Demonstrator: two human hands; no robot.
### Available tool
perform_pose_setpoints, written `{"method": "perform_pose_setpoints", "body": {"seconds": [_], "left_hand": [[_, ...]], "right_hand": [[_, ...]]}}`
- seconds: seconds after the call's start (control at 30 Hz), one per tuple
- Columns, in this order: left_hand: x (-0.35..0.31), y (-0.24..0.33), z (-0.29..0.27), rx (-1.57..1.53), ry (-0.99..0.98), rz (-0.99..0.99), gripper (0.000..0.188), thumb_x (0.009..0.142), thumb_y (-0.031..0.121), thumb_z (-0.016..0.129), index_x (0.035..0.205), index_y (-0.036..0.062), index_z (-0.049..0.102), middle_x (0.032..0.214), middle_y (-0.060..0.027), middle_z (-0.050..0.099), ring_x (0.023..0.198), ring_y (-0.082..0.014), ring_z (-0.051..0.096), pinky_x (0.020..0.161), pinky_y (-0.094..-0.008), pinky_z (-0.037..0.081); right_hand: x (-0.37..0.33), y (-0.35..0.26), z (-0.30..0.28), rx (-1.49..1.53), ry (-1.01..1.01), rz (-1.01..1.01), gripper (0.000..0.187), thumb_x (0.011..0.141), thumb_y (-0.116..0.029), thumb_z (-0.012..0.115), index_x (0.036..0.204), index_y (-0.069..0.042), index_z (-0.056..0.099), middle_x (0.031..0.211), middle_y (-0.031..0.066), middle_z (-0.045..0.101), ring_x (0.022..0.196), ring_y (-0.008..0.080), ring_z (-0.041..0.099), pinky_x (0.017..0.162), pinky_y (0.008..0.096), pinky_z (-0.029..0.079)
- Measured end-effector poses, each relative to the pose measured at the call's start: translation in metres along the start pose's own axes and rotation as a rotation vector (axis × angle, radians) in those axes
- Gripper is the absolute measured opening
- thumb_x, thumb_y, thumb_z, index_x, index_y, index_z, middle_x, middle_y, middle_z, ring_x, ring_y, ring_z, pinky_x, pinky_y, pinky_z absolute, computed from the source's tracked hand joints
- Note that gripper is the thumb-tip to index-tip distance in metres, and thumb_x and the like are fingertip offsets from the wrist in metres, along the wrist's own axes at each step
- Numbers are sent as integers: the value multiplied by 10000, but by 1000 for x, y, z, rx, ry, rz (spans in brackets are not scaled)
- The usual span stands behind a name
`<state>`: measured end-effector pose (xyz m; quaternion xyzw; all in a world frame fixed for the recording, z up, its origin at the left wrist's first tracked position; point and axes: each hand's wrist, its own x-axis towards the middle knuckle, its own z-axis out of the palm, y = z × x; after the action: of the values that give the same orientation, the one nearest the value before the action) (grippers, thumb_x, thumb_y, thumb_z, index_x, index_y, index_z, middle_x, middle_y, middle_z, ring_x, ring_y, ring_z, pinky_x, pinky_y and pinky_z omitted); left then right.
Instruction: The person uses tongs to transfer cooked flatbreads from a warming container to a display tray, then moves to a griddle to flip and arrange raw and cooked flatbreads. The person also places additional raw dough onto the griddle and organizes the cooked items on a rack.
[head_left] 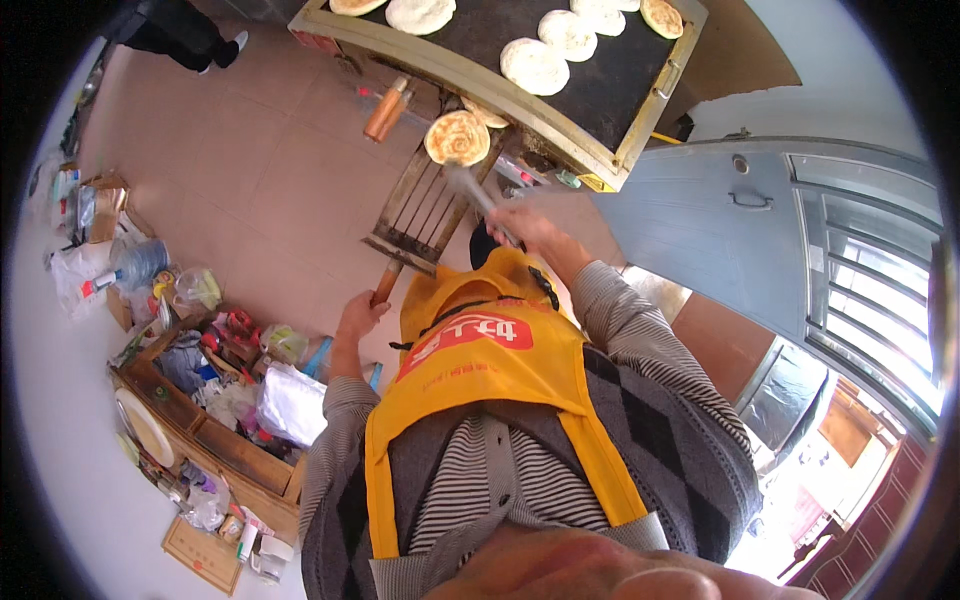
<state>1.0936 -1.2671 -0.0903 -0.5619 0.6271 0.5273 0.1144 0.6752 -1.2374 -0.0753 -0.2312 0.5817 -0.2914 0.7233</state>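
Note:
My left hand (360, 316) is wrapped round the wooden handle (386, 282) of a slatted metal rack (404, 243), which sticks out from beneath the griddle. On the rack's far end lies a browned round flatbread (458, 138), with a second flatbread (484, 112) partly hidden behind it under the griddle's edge. My right hand (530, 228) grips a grey metal tool (472, 190). Its tip is blurred and reaches the near edge of the browned flatbread; whether it is tongs or a spatula I cannot make out.
Above the rack stands a black griddle (625, 95) with several pale flatbreads on it. A wooden-handled object (387, 110) juts from its front. Left is a wooden cabinet (235, 455) heaped with bags. A blue door (700, 220) stands right; a person's legs (180, 35) show far left.

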Motion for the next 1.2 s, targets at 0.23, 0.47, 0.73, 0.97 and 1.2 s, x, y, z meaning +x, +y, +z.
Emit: {"method": "perform_pose_setpoints", "body": {"seconds": [0.23,0.47,0.73,0.97,1.2], "left_hand": [[-1,-18,17,104,46,-1,360,803,288,752,986,-4,646,846,-199,689,818,-366,671,736,-445,518],[11,-23,17,159,22,-91,356,765,275,777,954,0,655,896,-208,696,880,-382,669,769,-454,523],[-13,18,10,134,102,-189,343,760,249,772,956,-4,647,922,-218,697,898,-398,667,788,-456,521],[-1,-11,15,84,79,-123,376,774,287,762,993,8,639,940,-208,692,930,-394,656,811,-457,510],[-8,6,15,58,75,-97,412,838,395,726,975,13,651,915,-238,677,916,-423,642,794,-474,498]], "right_hand": [[-87,-81,-67,-273,280,-325,378,1009,-403,529,930,-57,660,725,8,596,645,114,556,584,268,462],[-1,-196,-286,798,572,-281,353,1036,-304,514,991,44,557,770,99,584,571,150,542,435,254,457],[89,-249,-384,931,654,-479,405,1054,-301,469,1080,102,487,795,144,572,573,188,519,478,292,476],[50,-237,-344,450,1078,-491,271,978,-220,557,996,27,667,736,67,642,602,138,576,496,262,428],[-73,-97,-144,-96,547,-531,342,994,-387,559,978,-61,661,755,-17,586,686,86,507,628,242,393]]}}
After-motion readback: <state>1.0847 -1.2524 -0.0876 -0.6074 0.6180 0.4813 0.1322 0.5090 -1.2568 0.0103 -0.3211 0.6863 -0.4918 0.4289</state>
